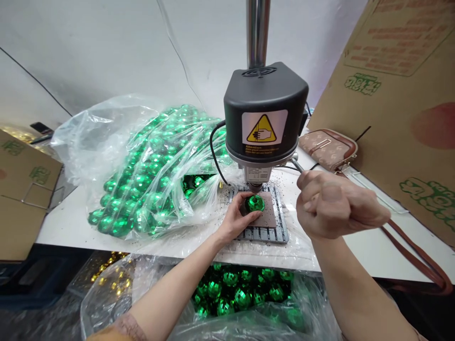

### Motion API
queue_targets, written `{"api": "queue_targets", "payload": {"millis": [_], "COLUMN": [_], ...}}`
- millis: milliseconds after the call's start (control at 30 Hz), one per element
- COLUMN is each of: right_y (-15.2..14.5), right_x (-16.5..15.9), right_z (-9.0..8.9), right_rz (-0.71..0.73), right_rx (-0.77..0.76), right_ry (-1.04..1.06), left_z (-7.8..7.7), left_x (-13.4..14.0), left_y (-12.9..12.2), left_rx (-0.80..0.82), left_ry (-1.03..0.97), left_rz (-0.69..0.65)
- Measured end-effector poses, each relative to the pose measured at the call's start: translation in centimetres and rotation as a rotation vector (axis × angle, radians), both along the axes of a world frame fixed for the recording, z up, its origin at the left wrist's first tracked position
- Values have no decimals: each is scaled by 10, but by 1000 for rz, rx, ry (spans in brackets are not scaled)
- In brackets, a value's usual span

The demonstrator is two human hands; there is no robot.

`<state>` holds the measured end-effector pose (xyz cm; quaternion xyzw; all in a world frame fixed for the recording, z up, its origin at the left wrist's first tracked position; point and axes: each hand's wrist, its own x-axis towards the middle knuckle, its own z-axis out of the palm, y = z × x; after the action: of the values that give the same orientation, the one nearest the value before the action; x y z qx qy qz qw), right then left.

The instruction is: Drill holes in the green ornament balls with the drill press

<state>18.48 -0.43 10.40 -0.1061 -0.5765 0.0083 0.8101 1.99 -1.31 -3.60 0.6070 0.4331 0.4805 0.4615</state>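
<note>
My left hand [239, 217] curls its thumb and fingers around a shiny green faceted ball [255, 203], holding it on a brownish pad [267, 218] over the slotted metal base. Directly above the ball is the chuck of a black bench drill press [265, 109]; whether the bit touches the ball I cannot tell. My right hand [336, 203] is closed in a fist around the drill press lever [297, 165], to the right of the machine. Most of the lever is hidden by the fingers.
A clear plastic bag [106, 123] full of green balls lies left of the drill. Below the table edge hangs another open bag of green balls [242, 297]. A patterned handbag [329, 149] sits at right before a cardboard box [401, 109]. Dark shavings dot the white table [71, 222].
</note>
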Motion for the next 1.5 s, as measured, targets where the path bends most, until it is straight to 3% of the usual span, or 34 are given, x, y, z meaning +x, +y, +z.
{"api": "queue_targets", "payload": {"millis": [433, 567, 700, 767, 900, 967, 1100, 1167, 1267, 1400, 1500], "right_y": [4, 0, -4, -4, -3, -3, -2, -2, -3, -1, 0], "right_x": [5, 2, -6, -9, -7, -5, -7, -9, -12, -12, -11], "right_z": [-15, -17, 11, 32, 59, 61, 57, 57, 58, 57, 56], "right_rz": [77, 63, 37, -1, 67, 71, 36, 30, 19, 8, 19], "right_rx": [131, 93, -54, -223, -410, -422, -374, -364, -372, -350, -347], "right_ry": [-79, -70, 69, 167, 124, 137, 154, 155, 163, 184, 178], "left_z": [4, 6, 8, 12, 23, 29, 35, 38, 47, 65, 70], "left_x": [2, 3, 7, 9, -1, -14, -47, -63, -86, -114, -127], "left_y": [-2, -4, -4, -7, -36, -65, -124, -133, -106, -16, 44], "left_rx": [-26, -41, -26, 9, 187, 314, 480, 502, 451, 281, 26], "left_ry": [-46, -61, -9, 26, 244, 383, 690, 770, 736, 753, 761], "left_rz": [-10, 3, 45, 104, 247, 137, -294, -364, -154, 284, 422]}}
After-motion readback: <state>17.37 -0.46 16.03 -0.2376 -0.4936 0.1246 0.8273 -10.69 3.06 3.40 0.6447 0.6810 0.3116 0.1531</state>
